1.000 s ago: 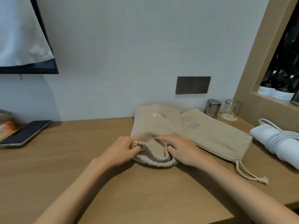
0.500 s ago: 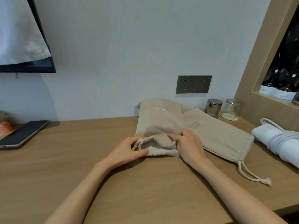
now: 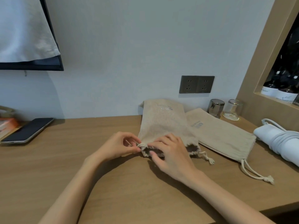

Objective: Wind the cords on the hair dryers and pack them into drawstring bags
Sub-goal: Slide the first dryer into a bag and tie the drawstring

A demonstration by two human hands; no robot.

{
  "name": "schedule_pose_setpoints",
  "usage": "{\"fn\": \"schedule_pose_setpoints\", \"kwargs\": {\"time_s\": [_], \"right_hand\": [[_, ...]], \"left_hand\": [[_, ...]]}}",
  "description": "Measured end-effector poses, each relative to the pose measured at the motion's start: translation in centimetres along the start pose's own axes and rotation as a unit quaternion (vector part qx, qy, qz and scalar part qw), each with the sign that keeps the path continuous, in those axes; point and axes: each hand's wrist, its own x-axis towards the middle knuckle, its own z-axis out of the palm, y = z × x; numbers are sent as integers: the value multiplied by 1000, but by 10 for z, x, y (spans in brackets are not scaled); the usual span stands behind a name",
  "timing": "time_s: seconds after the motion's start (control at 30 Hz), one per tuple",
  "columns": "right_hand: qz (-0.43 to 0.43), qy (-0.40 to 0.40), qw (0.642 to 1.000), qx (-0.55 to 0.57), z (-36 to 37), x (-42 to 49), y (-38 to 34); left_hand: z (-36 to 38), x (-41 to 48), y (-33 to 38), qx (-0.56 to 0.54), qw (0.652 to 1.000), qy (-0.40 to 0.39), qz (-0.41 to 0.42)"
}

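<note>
Head view. Reference landmark: the double socket panel [image 3: 196, 84] on the wall above the desk [image 3: 97, 183].

Surroundings. Right of the panel, against the wall, stand one metallic tumbler [image 3: 216, 107] and one clear glass [image 3: 234, 109], side by side. Further right of the panel is a wooden niche holding dark bottles [image 3: 286, 92]; two labels are legible as labels, and no further count is possible. Far left of the panel lies one dark phone [image 3: 27, 130], with an orange packet [image 3: 7, 125] at the frame edge. High to the left hangs a dark screen [image 3: 32, 66] draped with white cloth.

Task items. Two drawstring bags lie below the panel. The near bag [image 3: 161, 125] lies directly below it, mouth toward the person. The second bag [image 3: 221, 136] lies below and to the right, partly under the near bag's edge, with its drawstring [image 3: 257, 173] trailing on the desk. One white hair dryer [image 3: 278, 141], cord wrapped round it, lies far right of the panel, outside both bags.

Hands. The left hand [image 3: 118, 146] has its fingers curled together, pinching the left corner of the near bag's mouth. The right hand [image 3: 171, 152] covers the mouth's middle, fingers on the fabric and thumb at the rim, clamped on it and hiding most of the opening.
</note>
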Motion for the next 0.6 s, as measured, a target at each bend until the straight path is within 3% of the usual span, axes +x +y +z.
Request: {"fn": "schedule_pose_setpoints", "kwargs": {"time_s": [0.37, 0.5, 0.6], "right_hand": [[14, -29, 999, 42, 39, 27, -24], [9, -32, 997, 69, 41, 30, -19], [7, -43, 997, 66, 40, 29, -15]], "left_hand": [[-26, -6, -2, -3, 1000, 28, -11], [-18, -4, -3, 52, 997, 21, -50], [-9, -2, -2, 64, 996, 56, -35]]}}
